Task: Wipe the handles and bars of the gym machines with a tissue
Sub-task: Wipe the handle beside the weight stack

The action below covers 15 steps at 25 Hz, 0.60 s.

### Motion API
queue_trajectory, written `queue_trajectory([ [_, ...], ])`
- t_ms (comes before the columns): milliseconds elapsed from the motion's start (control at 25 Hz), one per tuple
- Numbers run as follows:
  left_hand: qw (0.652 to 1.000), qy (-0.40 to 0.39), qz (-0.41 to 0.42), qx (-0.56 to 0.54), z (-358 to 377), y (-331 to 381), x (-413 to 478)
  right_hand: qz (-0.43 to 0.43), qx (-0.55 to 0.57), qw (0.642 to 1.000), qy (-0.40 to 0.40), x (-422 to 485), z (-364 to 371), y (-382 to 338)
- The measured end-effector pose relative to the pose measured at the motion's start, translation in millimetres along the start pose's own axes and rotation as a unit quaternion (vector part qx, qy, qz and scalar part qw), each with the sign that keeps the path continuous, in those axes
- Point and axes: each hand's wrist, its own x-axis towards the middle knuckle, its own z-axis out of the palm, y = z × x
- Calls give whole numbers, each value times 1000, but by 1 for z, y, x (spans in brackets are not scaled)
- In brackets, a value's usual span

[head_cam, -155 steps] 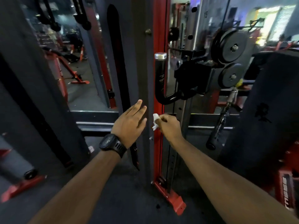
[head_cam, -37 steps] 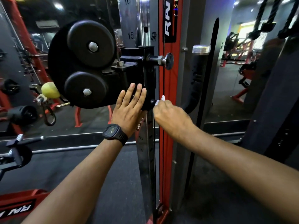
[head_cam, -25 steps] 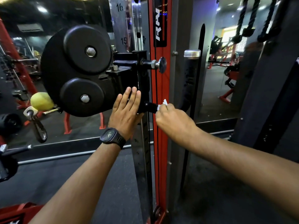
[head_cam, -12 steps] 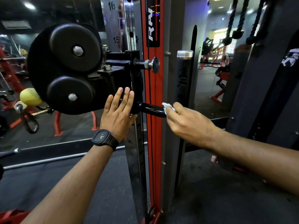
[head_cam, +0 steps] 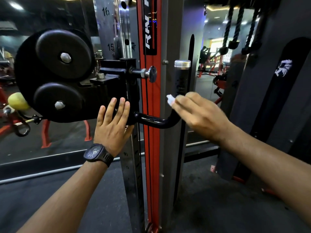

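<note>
Left hand [head_cam: 114, 125] lies flat, fingers straight and close together, palm against the lower right corner of the black pulley carriage [head_cam: 55, 74], just where the handle [head_cam: 156, 121] leaves it. I judge it is there to brace the carriage on the numbered steel upright [head_cam: 132, 165] so nothing swings while the other hand rubs. A dark watch [head_cam: 97, 153] sits on that wrist.

Right hand [head_cam: 196, 115] is blurred, yet its fingers are plainly curled round a small white tissue [head_cam: 170, 99], a crumpled corner of which pokes out past the fingertips. The tissue is at the foot of the handle's upright grip, just above the bend where the black bar turns up. Whether it touches the grip or sits just off it, the blur hides.

The handle is an L: a short bar running right from the carriage across the red column [head_cam: 152, 157], then a dark grip rising to a chrome cap [head_cam: 182, 63]. Bunching the tissue at the fingertips suits a narrow round bar, since it can be drawn along it. By my reading the grip's upper length is next to be wiped.

Above the bar a pin knob [head_cam: 152, 74] juts from the carriage's right edge, and ropes [head_cam: 235, 31] hang at the top right
</note>
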Motion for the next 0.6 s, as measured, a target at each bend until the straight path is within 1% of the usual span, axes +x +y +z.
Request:
queue_trajectory([
  [160, 1000, 14, -4, -14, 2, 1, 0, 34, -19, 998, 39, 2, -5, 3],
  [280, 1000, 8, -1, -3, 1, 1, 1, 132, 29, 987, 89, 1, -3, -1],
  [400, 1000, -5, 3, -1, -1, 1, 1, 171, 64, 979, 95, 5, 3, -3],
  [520, 1000, -14, 3, 5, -3, 1, 3, 256, 101, 953, 127, 17, 9, -5],
  [600, 1000, -24, 8, -2, -4, 0, 3, 274, 110, 947, 128, 17, 12, -12],
])
